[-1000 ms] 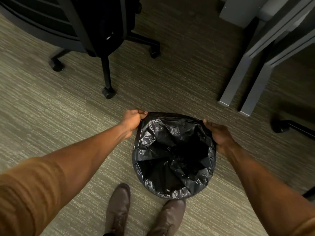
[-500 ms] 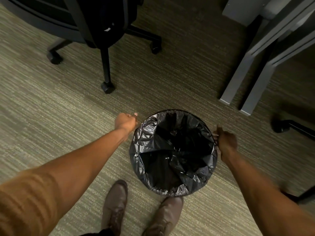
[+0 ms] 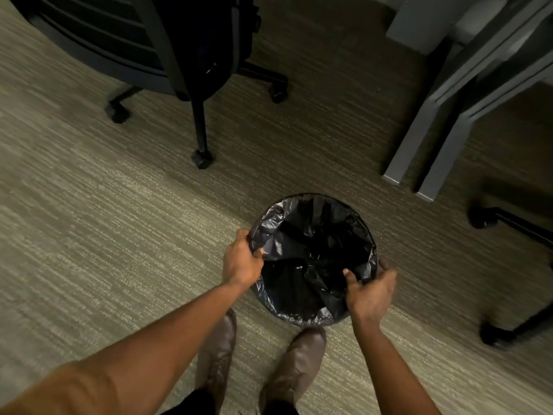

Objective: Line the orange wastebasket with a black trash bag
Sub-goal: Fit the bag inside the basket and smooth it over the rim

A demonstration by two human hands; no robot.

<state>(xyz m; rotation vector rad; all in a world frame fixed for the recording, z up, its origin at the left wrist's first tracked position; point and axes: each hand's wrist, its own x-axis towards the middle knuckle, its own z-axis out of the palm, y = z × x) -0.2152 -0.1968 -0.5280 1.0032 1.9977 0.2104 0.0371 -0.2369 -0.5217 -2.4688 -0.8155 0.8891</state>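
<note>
A round wastebasket stands on the carpet just ahead of my feet, and no orange shows, because the black trash bag (image 3: 311, 244) covers its rim and fills its inside. My left hand (image 3: 241, 260) is at the left rim, thumb inside and fingers outside, pinching the bag's edge. My right hand (image 3: 371, 290) is at the near right rim with thumb and fingers curled over the bag's folded edge.
A black office chair (image 3: 179, 55) on casters stands at the back left, its nearest wheel (image 3: 202, 158) ahead of the basket. Grey desk legs (image 3: 419, 151) stand at the back right. Another black chair base (image 3: 508, 223) lies at the right. My brown shoes (image 3: 218, 354) stand behind the basket.
Both hands have slid toward me along the rim, from its far sides to its near left and near right. The bag now lies folded down over the rim.
</note>
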